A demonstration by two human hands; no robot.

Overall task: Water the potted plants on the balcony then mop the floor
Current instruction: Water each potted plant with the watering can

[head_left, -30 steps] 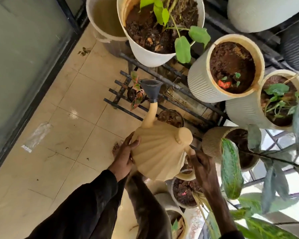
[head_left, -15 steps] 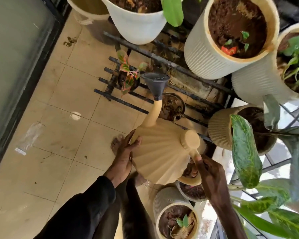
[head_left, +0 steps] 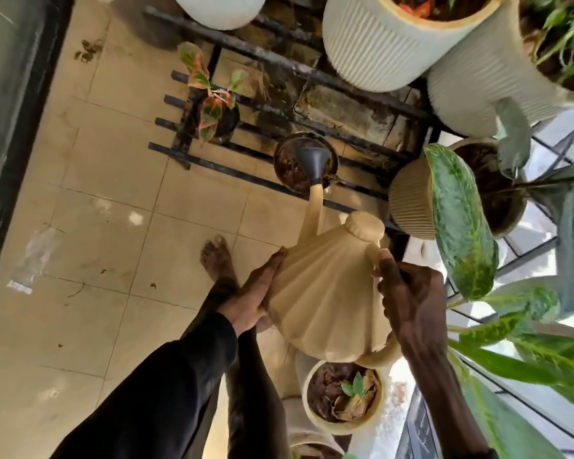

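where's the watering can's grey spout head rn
Head view, near centre: the grey spout head of the watering can is over the small dark pot on the black rack, left of the ribbed tan pot.

The cream ribbed plastic watering can (head_left: 325, 293) was tipped forward in the air, its dark grey funnel-shaped rose (head_left: 314, 160) hanging over the soil of a small round dark pot (head_left: 287, 167) on a black metal rack (head_left: 232, 173). The right hand (head_left: 411, 303) gripped its handle while the left hand (head_left: 256, 293) lay flat against its side.
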